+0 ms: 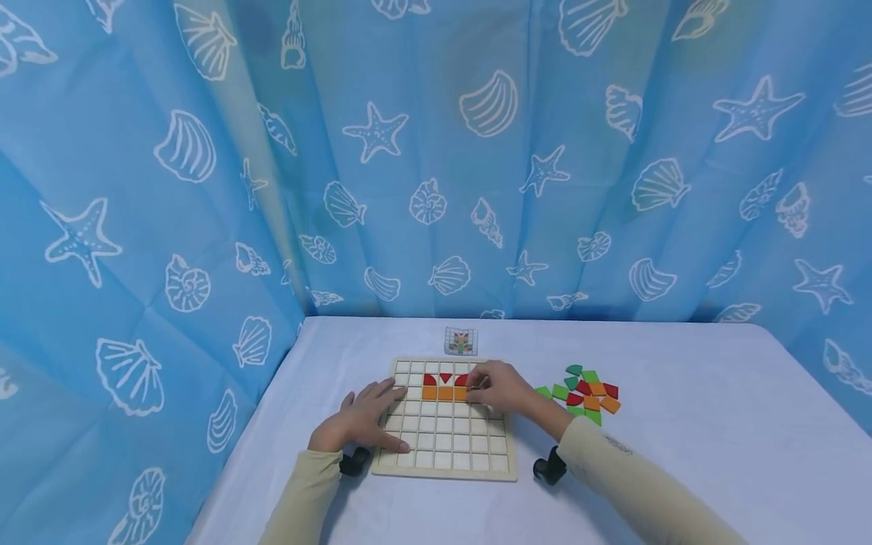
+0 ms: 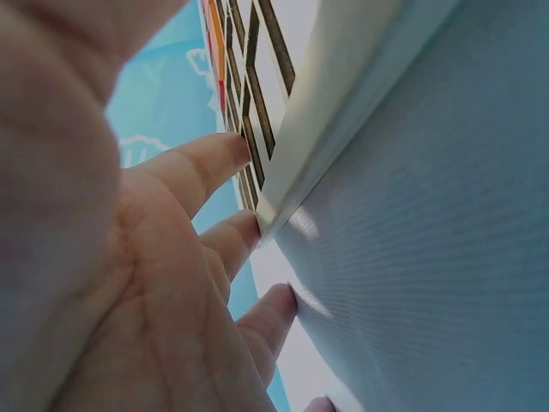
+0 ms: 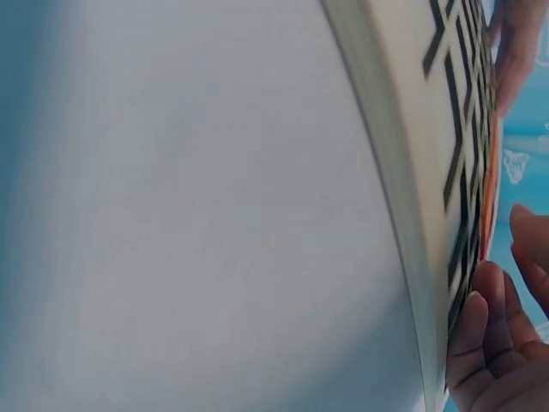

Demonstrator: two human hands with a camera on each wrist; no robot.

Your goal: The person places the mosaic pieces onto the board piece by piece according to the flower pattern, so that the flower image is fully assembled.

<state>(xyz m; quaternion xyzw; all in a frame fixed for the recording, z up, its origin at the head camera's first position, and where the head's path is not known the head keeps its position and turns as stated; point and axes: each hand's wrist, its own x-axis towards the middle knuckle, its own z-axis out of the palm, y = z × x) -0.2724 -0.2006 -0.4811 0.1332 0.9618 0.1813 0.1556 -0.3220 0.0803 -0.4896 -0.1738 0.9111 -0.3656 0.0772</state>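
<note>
A board (image 1: 446,476) with a raised grid of pale squares lies flat on the white bench (image 1: 688,424), near its middle. In the upper part of the board, three orange tiles (image 1: 446,393) sit side by side in one row; directly above them are a red triangle (image 1: 446,377) with its point down, and a rounded red tile on either side of it, the left one (image 1: 429,380) and the right one (image 1: 461,379). The left hand (image 1: 364,416) is released, its fingers spread over the board's left edge, the thumb resting lower down on the grid. The right hand (image 1: 504,386) is over the board's upper right, fingers bent and their tips just beside the right ends of the red and orange rows; whether it pinches a tile cannot be told, even from the right wrist view. To the right of the board, partly behind the right forearm, lies a loose pile (image 1: 596,389) of green, red and orange tiles, some overlapping. A small card (image 1: 461,341) with a coloured grid pattern lies just beyond the board's far edge. Beige sleeves (image 1: 303,488) cover both forearms, and a dark device (image 1: 549,466) shows below each wrist. A blue curtain (image 1: 436,151) with white shells and starfish hangs behind the bench.
</note>
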